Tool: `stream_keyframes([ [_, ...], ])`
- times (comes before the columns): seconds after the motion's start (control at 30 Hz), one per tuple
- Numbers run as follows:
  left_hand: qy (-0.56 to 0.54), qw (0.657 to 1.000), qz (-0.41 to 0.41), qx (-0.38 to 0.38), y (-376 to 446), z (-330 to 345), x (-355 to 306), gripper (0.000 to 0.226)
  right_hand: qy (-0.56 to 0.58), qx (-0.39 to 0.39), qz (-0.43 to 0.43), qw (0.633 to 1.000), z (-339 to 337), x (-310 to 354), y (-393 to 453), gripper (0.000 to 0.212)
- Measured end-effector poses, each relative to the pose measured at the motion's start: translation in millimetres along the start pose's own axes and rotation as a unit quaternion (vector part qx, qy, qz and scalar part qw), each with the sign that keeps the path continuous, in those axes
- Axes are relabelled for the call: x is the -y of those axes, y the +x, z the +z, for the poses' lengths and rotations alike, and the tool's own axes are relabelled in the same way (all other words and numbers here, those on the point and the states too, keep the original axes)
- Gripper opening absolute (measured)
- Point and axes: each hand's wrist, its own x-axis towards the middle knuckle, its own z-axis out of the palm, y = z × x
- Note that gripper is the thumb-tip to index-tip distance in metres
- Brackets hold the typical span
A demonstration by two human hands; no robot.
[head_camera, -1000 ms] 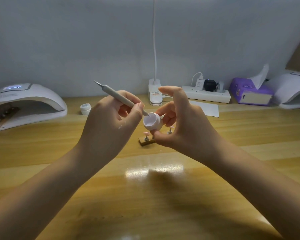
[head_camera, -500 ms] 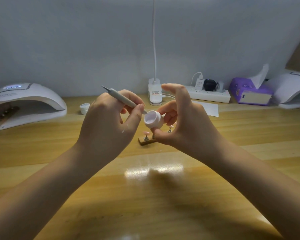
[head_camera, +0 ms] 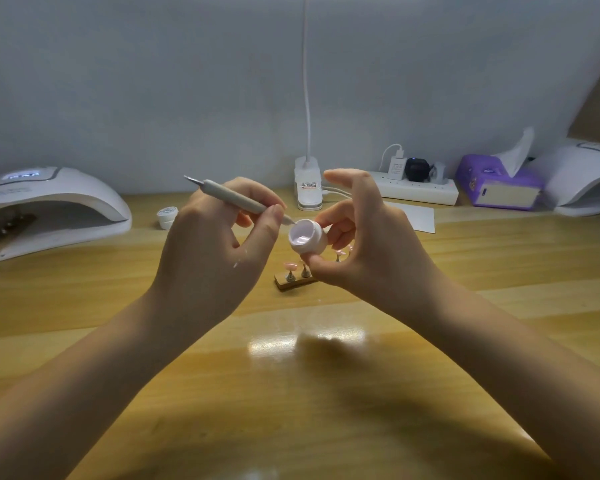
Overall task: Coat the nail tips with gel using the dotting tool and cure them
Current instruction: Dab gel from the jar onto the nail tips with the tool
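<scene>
Gel jar [head_camera: 307, 241] at frame centre, pinched in my right grip [head_camera: 357, 244]; left grip [head_camera: 219, 244] clamped on dotting tool [head_camera: 236, 199], tip at rim. Risk: tilted jar slips, gel spills on nail tips [head_camera: 289, 265].

— What sort of place is this?
— A small nail-art desk, set against a plain wall: a wooden table [head_camera: 465, 271] with a curing lamp [head_camera: 49, 206] at each side, nail tips on a stand [head_camera: 293, 277], a power strip [head_camera: 416, 188], a tissue box [head_camera: 499, 188].
</scene>
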Motion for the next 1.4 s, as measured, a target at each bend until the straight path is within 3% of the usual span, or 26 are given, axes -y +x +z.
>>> stream_keyframes([
  [0.4, -0.008, 1.000, -0.015, 0.023, -3.3, 7.0, 5.6, 0.009, 0.013, -0.015, -0.020, 1.000, 3.9, -2.3, 0.5, 0.085],
  [0.77, -0.093, 0.993, -0.066, -0.026, -0.7, 2.1, -0.2, 0.015, 0.016, -0.017, -0.014, 1.000, 4.7, -3.7, -0.1, 0.085],
  [1.2, -0.049, 0.997, -0.063, -0.010, -1.3, 5.6, 5.9, 0.010, 0.009, -0.010, -0.033, 0.999, 7.3, -2.6, -1.5, 0.083],
  [1.4, -0.135, 0.984, -0.101, -0.059, 3.0, -1.8, 0.8, 0.012, 0.013, -0.015, -0.017, 1.000, 7.0, -5.5, -1.1, 0.084],
])
